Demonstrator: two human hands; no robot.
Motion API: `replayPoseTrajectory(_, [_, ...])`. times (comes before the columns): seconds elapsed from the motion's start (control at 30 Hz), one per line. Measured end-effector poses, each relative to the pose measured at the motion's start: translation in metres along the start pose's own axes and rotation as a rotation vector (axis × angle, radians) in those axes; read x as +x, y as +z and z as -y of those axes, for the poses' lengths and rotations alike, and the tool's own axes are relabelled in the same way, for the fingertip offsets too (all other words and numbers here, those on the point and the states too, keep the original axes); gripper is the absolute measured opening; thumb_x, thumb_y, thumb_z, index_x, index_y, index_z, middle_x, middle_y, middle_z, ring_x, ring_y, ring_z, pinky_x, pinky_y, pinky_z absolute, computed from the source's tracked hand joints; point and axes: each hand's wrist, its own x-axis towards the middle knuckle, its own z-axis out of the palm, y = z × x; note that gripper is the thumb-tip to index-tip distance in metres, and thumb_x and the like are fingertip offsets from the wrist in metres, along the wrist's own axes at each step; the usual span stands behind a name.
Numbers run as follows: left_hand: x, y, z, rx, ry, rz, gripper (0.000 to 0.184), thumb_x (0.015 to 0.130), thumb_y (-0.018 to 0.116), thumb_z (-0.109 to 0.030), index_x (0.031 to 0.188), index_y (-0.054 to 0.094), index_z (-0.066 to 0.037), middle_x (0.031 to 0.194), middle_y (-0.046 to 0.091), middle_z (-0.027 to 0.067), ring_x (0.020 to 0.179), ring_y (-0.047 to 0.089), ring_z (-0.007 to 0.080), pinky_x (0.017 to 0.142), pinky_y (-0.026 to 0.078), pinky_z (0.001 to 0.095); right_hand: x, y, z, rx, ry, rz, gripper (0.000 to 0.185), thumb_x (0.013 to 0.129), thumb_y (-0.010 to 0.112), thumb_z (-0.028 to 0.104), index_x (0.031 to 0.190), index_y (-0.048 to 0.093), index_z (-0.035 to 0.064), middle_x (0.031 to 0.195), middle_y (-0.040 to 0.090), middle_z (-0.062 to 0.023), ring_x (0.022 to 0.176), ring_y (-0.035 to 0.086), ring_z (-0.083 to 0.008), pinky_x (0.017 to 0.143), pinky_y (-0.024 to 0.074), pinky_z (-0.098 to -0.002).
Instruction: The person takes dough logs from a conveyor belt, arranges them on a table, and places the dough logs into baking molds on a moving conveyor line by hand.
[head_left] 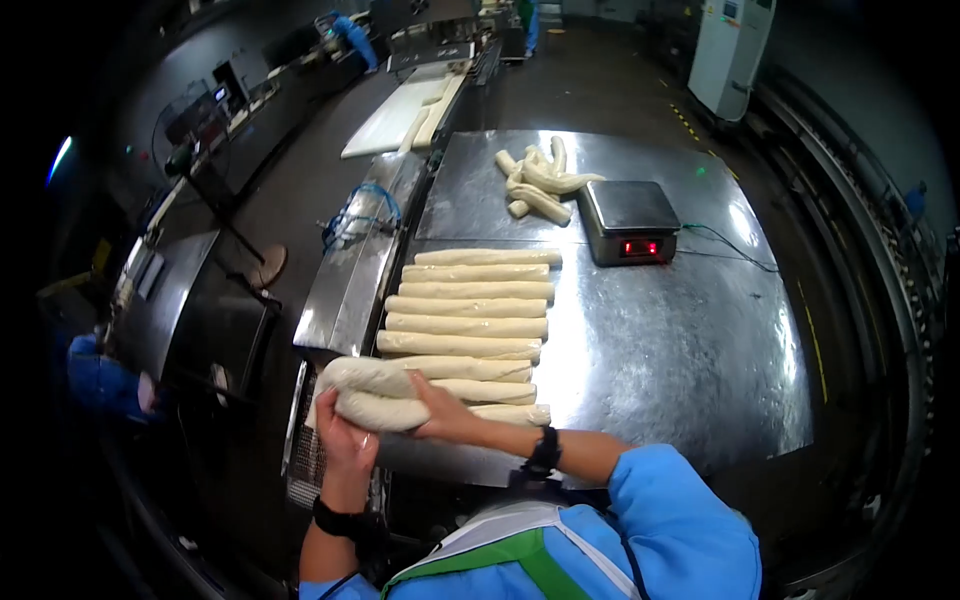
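A thick pale dough roll (pixel 375 378), bent into a U with its curve to the left, is between my two hands at the left edge of the metal table. My left hand (pixel 347 440) grips its lower left side from below. My right hand (pixel 440 410) has its fingers wrapped round the right part. Beneath and behind it, several long dough rolls (pixel 465 327) lie side by side across the table. The nearest rolls are partly hidden by the bent dough and my right hand.
Twisted dough pieces (pixel 540 180) are heaped at the back of the metal table (pixel 680 350), beside a scale (pixel 630 220) with a red display. A steel conveyor frame (pixel 365 250) borders the left side. Other people in blue (pixel 352 40) are farther off.
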Motion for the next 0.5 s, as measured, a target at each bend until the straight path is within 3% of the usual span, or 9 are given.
replayPoseTrajectory(0.13, [0.023,-0.048,0.021,0.508,-0.124,0.074,0.032,0.084,0.042,-0.024,0.109,0.044,-0.004,0.109,0.047,0.0064,0.105,0.041,0.0166,0.09,0.029,0.0299,-0.013,-0.034,-0.022,0.545,0.268,-0.02,0.046,0.066,0.057,0.013,0.107,0.042,-0.0003,0.09,0.051,-0.008,0.08,0.051,-0.0177,0.073,0.0429,-0.0276])
replayPoseTrajectory(0.2, [0.021,-0.076,0.027,0.786,-0.279,0.077,0.03,0.084,0.041,-0.025,0.107,0.046,-0.005,0.106,0.049,0.0044,0.103,0.041,0.0146,0.088,0.028,0.0281,-0.006,-0.063,-0.038,0.566,0.41,-0.077,0.034,0.066,0.052,0.014,0.097,0.049,-0.0001,0.086,0.053,-0.0081,0.077,0.048,-0.0147,0.069,0.0405,-0.0259])
replayPoseTrajectory(0.27, [0.014,-0.1,0.029,0.919,-0.248,-0.108,0.022,0.084,0.043,-0.019,0.099,0.051,-0.005,0.096,0.052,0.003,0.092,0.046,0.012,0.081,0.033,0.0244,0.014,-0.109,-0.058,0.265,0.431,-0.081,0.033,0.065,0.054,0.019,0.093,0.05,0.0011,0.079,0.052,-0.0072,0.072,0.047,-0.0151,0.065,0.0409,-0.0284])
replayPoseTrajectory(0.33, [0.007,-0.142,0.026,0.845,-0.23,-0.16,0.02,0.083,0.044,-0.014,0.098,0.05,-0.002,0.093,0.052,0.0045,0.089,0.047,0.0126,0.079,0.035,0.0234,0.044,-0.156,-0.043,0.032,0.423,-0.208,0.035,0.063,0.055,0.02,0.093,0.05,0.0007,0.079,0.053,-0.0086,0.071,0.048,-0.0157,0.066,0.041,-0.0279])
replayPoseTrajectory(0.4, [-0.003,-0.172,0.019,1.127,-0.125,-0.267,0.023,0.079,0.049,-0.012,0.098,0.049,0.0,0.096,0.051,0.0091,0.092,0.046,0.0183,0.082,0.034,0.0281,0.083,-0.211,-0.051,-0.03,0.381,-0.357,0.037,0.063,0.056,0.02,0.093,0.05,-0.0006,0.08,0.053,-0.0111,0.072,0.05,-0.0178,0.066,0.0411,-0.0285])
replayPoseTrajectory(0.47, [-0.008,-0.236,0.013,1.578,0.061,-0.292,0.033,0.073,0.054,-0.011,0.104,0.046,-0.001,0.106,0.046,0.0141,0.103,0.041,0.0263,0.087,0.031,0.0345,0.126,-0.268,-0.044,-0.478,0.186,-0.433,0.041,0.062,0.055,0.017,0.099,0.05,-0.0002,0.084,0.055,-0.0096,0.077,0.052,-0.0173,0.069,0.0411,-0.0264])
replayPoseTrajectory(0.5, [-0.012,-0.258,0.007,1.681,0.102,-0.386,0.039,0.071,0.055,-0.012,0.107,0.043,-0.003,0.111,0.042,0.0148,0.107,0.036,0.0289,0.089,0.028,0.0371,0.144,-0.296,-0.048,-0.479,0.101,-0.451,0.048,0.063,0.058,0.019,0.105,0.046,-0.0003,0.089,0.054,-0.0122,0.082,0.052,-0.02,0.074,0.0403,-0.0278])
